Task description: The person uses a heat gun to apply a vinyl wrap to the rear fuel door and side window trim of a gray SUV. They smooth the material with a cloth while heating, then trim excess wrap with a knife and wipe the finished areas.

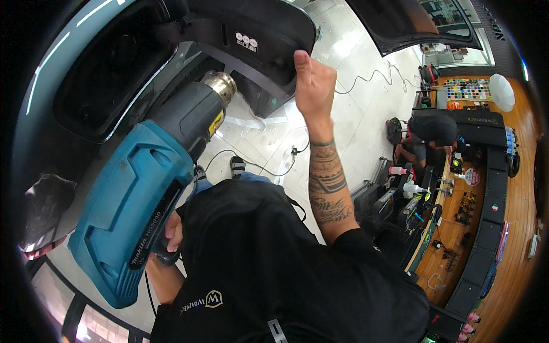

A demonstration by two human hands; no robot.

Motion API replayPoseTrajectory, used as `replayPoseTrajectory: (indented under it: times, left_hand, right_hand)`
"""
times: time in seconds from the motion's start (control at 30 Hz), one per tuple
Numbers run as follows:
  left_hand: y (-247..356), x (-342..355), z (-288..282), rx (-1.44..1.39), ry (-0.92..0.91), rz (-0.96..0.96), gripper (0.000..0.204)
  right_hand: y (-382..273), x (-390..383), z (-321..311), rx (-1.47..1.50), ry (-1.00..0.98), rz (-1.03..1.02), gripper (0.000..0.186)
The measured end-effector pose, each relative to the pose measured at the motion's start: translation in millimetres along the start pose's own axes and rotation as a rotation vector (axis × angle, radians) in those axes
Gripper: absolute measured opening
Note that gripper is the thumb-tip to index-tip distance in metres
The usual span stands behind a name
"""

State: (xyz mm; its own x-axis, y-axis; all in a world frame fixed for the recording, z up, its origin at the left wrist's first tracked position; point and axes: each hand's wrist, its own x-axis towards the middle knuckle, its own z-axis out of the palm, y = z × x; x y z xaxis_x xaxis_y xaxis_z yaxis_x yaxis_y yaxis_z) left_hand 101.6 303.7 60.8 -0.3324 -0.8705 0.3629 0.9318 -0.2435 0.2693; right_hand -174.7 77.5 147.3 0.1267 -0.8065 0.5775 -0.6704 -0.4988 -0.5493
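Observation:
My left hand (173, 231) is wrapped round the handle of a teal and black heat gun (134, 183), whose large body hides part of the fingers. Its metal nozzle (221, 86) points up toward a glossy black car panel (274, 43) bearing a small white sticker (246, 40). Beside the right edge of that panel, my right hand (316, 86) is closed with the thumb pointing up. The curled fingers hide whatever may be in them, and I cannot tell whether they touch the panel.
More dark car bodywork (108, 74) curves along the left. A cable (263, 167) crosses the pale tiled floor (354, 108). At right, another person (432, 131) bends beside a wooden workbench (457, 228) with bottles and tools. A raised dark panel (394, 26) overhangs the top.

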Motion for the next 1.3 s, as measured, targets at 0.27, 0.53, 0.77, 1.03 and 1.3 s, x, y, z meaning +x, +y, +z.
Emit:
replayPoseTrajectory:
  times: [0.27, 0.53, 0.77, 1.03, 1.3]
  left_hand:
    - [1, 18, 36, 0.067, 0.257, -0.009, 0.105]
    - [-30, 21, 21, -0.19, 0.266, 0.054, 0.094]
    - [-48, 28, 22, -0.195, 0.326, 0.071, 0.092]
    - [-67, 28, 32, -0.188, 0.267, 0.078, 0.094]
    - [-93, 14, 37, -0.239, 0.37, -0.003, 0.082]
  right_hand:
    - [34, 0, -16, 0.469, -0.411, 0.077, 0.059]
    - [70, -67, -48, 0.423, -0.523, 0.498, 0.032]
    - [75, -84, -60, 0.342, -0.553, 0.575, 0.024]
    - [102, -95, -67, 0.274, -0.612, 0.559, 0.019]
    - [106, -94, -64, 0.187, -0.688, 0.523, 0.017]
